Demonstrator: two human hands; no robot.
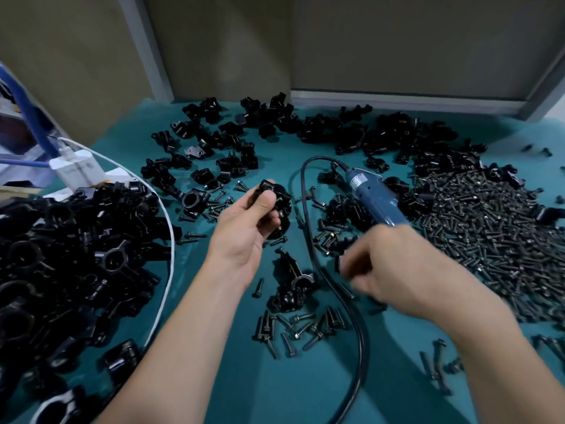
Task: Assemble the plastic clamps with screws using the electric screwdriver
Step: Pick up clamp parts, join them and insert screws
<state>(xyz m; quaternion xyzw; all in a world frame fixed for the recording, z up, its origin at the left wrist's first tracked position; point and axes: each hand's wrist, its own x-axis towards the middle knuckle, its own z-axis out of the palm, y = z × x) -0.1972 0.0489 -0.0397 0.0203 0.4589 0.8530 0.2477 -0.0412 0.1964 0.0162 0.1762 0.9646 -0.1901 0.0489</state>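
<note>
The fingers [266, 220] of the left hand [241, 237] curl with the thumb around a black plastic clamp [281, 197], which we see held just above the teal tabletop [290, 393], left of centre. The fingers [363, 264] of the right hand [409, 270] are bent downward over the tabletop to the right of it. They are smeared by motion blur, with something small and dark at their tips, so we cannot tell whether they grip anything.

The blue electric screwdriver [374, 198] lies on the tabletop just beyond the right hand, its near end hidden behind that hand. Its black cable [302, 185] loops out from its far end, passes between the two hands and runs toward the near edge.

To the right we see a broad pile of dark screws [489, 246]. A smaller scatter of screws [293, 328] lies near us between the forearms. Just beyond that scatter rest a few clamp pieces [290, 286].

On the left is a heap of black clamps [70, 255], with a thin white cord [166, 264] curving along its right side. At the heap's far side sits a white charger [78, 169]. Loose clamp parts [321, 127] spread across the far part of the tabletop.
</note>
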